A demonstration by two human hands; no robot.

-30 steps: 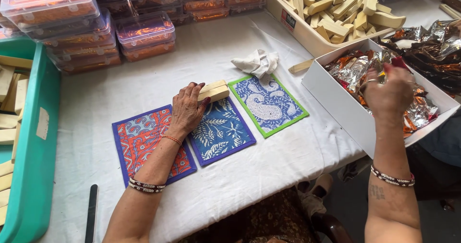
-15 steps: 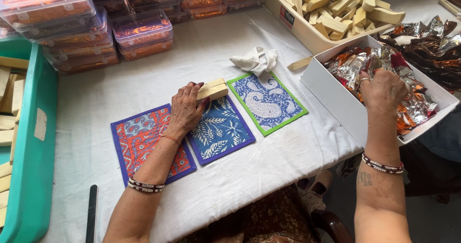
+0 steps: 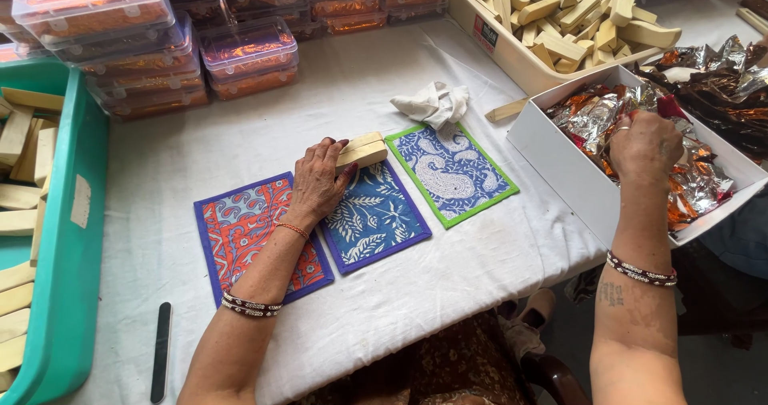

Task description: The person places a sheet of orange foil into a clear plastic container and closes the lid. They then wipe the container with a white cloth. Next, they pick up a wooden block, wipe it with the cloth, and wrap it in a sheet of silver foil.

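Head cam: left hand [image 3: 318,183] fingers curl around pale wooden blocks [image 3: 362,151] atop the blue leafy mat [image 3: 374,218]; right hand [image 3: 645,143] digs into crinkly foil wrappers [image 3: 590,111] inside the white cardboard box [image 3: 560,165], finger spread unclear.

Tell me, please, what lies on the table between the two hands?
In the head view, between the left hand and the right hand lies a blue paisley mat with a green border, then the near wall of the white box.
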